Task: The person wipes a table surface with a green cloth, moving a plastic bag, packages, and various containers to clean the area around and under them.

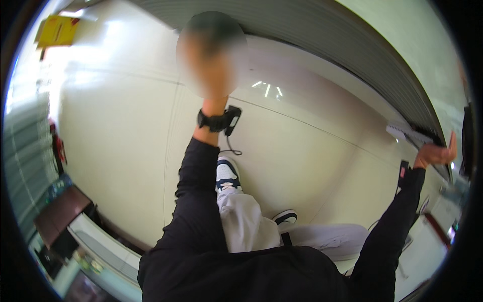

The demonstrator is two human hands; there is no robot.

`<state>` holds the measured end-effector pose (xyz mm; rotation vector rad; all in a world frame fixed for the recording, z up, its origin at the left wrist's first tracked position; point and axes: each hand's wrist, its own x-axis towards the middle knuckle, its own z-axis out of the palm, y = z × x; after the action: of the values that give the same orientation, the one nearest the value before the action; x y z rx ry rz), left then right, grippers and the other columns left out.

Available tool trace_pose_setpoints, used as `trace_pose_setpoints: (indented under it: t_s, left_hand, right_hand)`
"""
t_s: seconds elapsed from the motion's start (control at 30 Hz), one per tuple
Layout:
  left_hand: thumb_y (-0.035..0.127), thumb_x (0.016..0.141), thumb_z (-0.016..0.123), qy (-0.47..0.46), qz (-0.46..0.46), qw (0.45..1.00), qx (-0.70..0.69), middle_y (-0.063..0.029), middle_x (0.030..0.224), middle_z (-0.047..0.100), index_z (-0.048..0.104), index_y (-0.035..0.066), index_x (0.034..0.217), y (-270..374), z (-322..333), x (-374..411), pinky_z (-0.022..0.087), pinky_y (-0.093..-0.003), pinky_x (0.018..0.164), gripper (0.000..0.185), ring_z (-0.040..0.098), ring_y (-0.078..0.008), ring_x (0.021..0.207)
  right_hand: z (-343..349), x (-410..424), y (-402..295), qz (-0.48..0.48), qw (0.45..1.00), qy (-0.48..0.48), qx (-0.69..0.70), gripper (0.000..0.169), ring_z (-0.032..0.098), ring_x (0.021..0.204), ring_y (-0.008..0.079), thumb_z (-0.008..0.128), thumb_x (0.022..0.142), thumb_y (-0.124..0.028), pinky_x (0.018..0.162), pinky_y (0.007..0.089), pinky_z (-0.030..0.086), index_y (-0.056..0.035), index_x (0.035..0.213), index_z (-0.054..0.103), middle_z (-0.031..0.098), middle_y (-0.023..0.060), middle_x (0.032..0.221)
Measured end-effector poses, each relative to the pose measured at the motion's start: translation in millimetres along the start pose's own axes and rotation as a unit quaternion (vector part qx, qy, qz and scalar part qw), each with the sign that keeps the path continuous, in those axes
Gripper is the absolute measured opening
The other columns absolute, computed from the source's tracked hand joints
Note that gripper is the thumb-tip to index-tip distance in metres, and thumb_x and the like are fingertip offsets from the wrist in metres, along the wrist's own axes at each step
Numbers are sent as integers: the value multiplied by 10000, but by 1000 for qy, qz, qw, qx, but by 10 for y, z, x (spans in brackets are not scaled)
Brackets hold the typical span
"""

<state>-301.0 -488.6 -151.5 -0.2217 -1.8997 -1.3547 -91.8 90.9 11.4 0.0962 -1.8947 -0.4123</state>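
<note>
My left hand [209, 64] reaches straight out ahead at the top, above the floor and near a grey ribbed panel [302, 28]. A round blur covers this hand, so its fingers cannot be made out. A dark patch shows at its far end; whether it is something held cannot be told. A black strap [214, 121] with a small black device [234, 117] circles the left wrist. My right hand [436, 154] is held out to the far right, a finger pointing up, and nothing shows in it. Close to it is a white object with a serrated edge [405, 133].
Glossy cream floor tiles [302, 151] lie before me, my shoe [228, 173] on them. A yellow box [58, 31] is at the upper left. Brown-topped furniture [62, 215] and a white appliance-like unit [105, 241] stand at the lower left. A cable [231, 151] hangs by my left wrist.
</note>
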Motion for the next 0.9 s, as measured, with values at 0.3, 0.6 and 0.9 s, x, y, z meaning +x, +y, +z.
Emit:
trace_pose_setpoints:
  t_s: [0.3, 0.6, 0.9]
  left_hand:
    - [58, 760, 714, -139, 128, 982, -7, -290, 1278, 512, 738, 36, 931, 1232, 765, -539, 494, -441, 956, 174, 549, -416, 1166]
    - [132, 728, 795, -255, 223, 939, -65, -55, 1179, 660, 789, 221, 962, 2018, 1499, -1143, 510, -373, 813, 250, 631, -272, 1051]
    - [119, 753, 685, -372, 255, 872, -193, -9, 1191, 662, 679, 190, 947, 2662, 2192, -1654, 513, -322, 736, 208, 631, -205, 993]
  right_hand:
    - [-2, 284, -503, 38, 999, 18, -7, 699, 680, 1017, 308, 212, 1150, -446, 967, 414, 492, 1, 1094, 747, 750, 135, 1102]
    - [33, 276, -533, 63, 996, 56, 20, 616, 667, 1023, 287, 262, 1136, -406, 971, 395, 462, -47, 1079, 760, 761, 109, 1104]
    - [86, 185, -539, 70, 996, 63, -7, 534, 674, 1028, 237, 298, 1128, -359, 947, 358, 435, -103, 1115, 767, 768, 53, 1137]
